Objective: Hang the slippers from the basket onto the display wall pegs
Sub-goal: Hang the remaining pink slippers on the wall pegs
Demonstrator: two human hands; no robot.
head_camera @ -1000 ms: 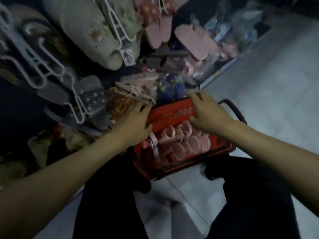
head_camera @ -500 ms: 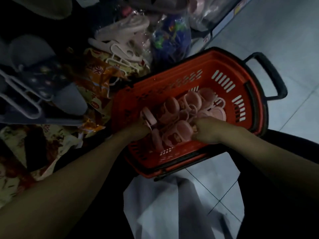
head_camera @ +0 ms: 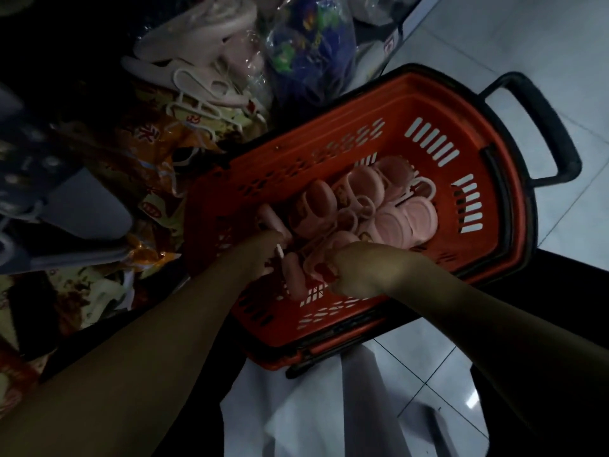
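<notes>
So, head cam only, and it's pretty dark, fyi. Both hands are down inside the red basket (head_camera: 329,153), at its near-left corner. Left hand (head_camera: 263,250) has its fingers curled round what looks like the pale hanger end of the near pair (head_camera: 295,275) of pink slippers. Right hand (head_camera: 362,272) is fisted on the other side of that same pair, w/ fingertips tucked under, so can't see them. Both gripping, neither loose, afaict.

The key bit imo: the near pair sits right between the two hands, long axis pointing at the basket's near edge, hanger end on the left-hand side. So the left hand is prob the one to hook it, and the lift is straight up and out.

Rest of the slippers (head_camera: 389,209) are heaped mid-basket toward the far-right wall, just beside the right hand. Their hanger loops (head_camera: 426,189) look tangled together, so a neighbour could get dragged along.

The black handle (head_camera: 557,136) is off the far-right edge, well clear. Left of the basket is stock clutter: orange packets (head_camera: 148,143), loose white hangers (head_camera: 194,103), bagged pale slippers (head_camera: 197,31). That stuff crowds the basket's left edge.

Pegs and display wall aren't in frame, so can't say how far the carry is. Nothing hung from this grab yet.
</notes>
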